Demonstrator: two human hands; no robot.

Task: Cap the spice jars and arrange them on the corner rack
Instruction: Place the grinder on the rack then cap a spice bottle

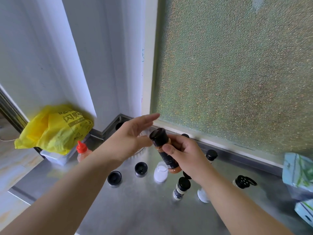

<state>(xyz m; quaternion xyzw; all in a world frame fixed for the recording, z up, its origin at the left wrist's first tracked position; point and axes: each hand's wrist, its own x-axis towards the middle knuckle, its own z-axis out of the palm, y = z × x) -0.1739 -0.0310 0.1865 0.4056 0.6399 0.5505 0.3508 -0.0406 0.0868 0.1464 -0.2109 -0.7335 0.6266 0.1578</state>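
Bare room on the shiny grey metal counter near its front edge. Held tilted over the middle, a dark-labelled spice jar of orange powder with a black cap, right hand fingers wrapped round it. Left hand beside the cap, fingers straight and apart, touching it or not: cannot tell. Below, two loose black lids, a small open jar of white powder, more black-capped jars. Left, a crumpled yellow plastic bag, a red-capped squeeze bottle. Behind, a bumpy frosted glass window.
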